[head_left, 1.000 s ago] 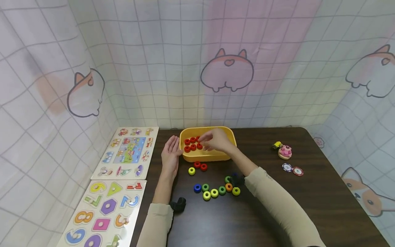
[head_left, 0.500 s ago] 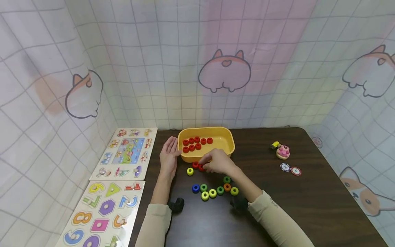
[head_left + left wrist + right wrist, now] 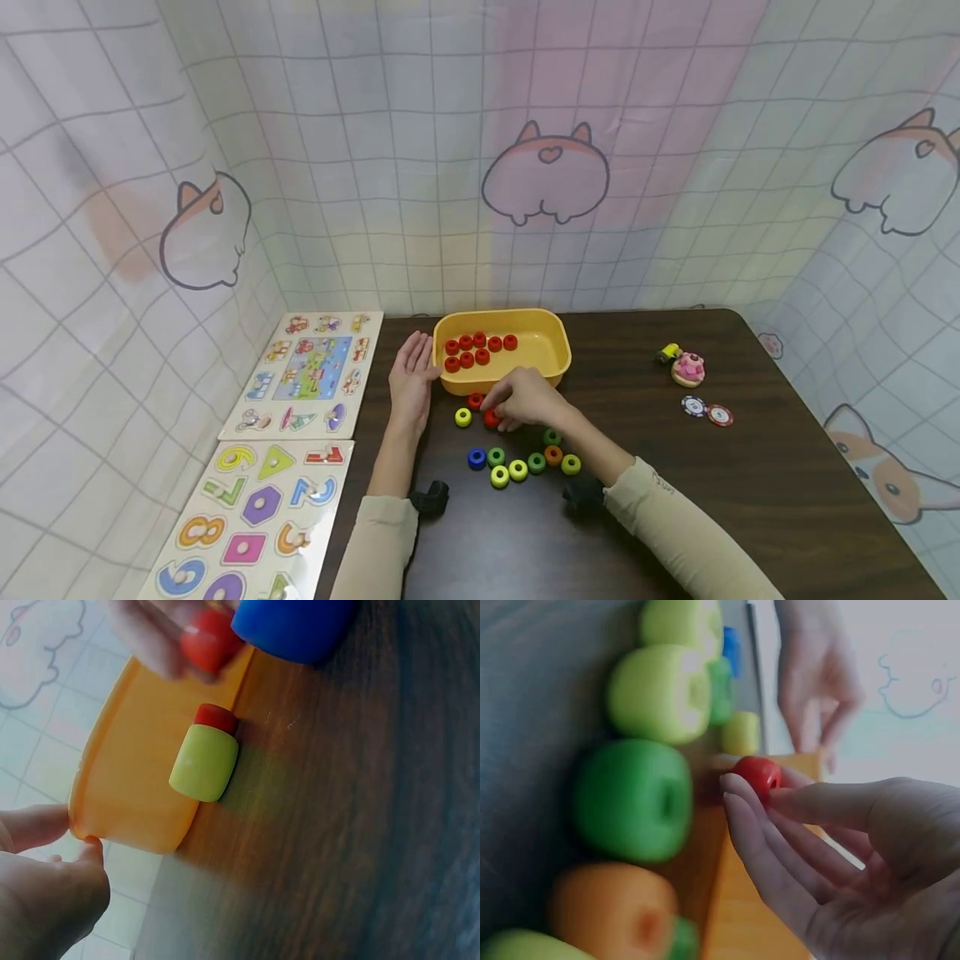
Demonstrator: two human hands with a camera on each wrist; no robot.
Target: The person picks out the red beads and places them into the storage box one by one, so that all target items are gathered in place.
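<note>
My right hand (image 3: 528,397) pinches a red bead (image 3: 757,775) between thumb and fingertips, just in front of the yellow tray (image 3: 540,385). My left hand (image 3: 410,387) lies at the tray's left end with fingers straight, the thumb touching the rim, as the left wrist view also shows. Several red beads (image 3: 467,359) lie inside the tray in two rows, toward its left side. Outside, close to the tray's front wall, are another red bead (image 3: 476,402) and a yellow-green bead (image 3: 204,763).
Nearer on the dark table stand a blue bead (image 3: 477,458), green beads (image 3: 634,801), an orange bead (image 3: 553,455) and more yellow-green beads (image 3: 499,477). Two puzzle boards (image 3: 360,333) flank the left side. Chips (image 3: 693,406) and a pink toy (image 3: 688,369) lie at right.
My right hand has left the tray, where more red beads now show, and come forward to pinch a red bead in front of it. My left hand stays at the tray's end.
</note>
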